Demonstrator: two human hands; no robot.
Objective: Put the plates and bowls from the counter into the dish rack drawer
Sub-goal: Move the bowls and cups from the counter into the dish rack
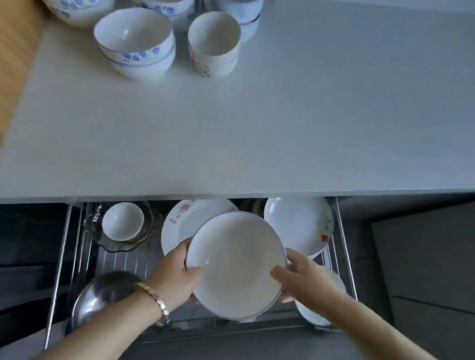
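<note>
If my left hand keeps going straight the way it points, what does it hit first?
The left hand grips the white plate, so that comes first; carried on, it would probably meet the printed plate in the rack just behind, though depth is unclear.

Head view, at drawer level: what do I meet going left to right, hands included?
small white bowl → left hand → held plate → right hand
</note>
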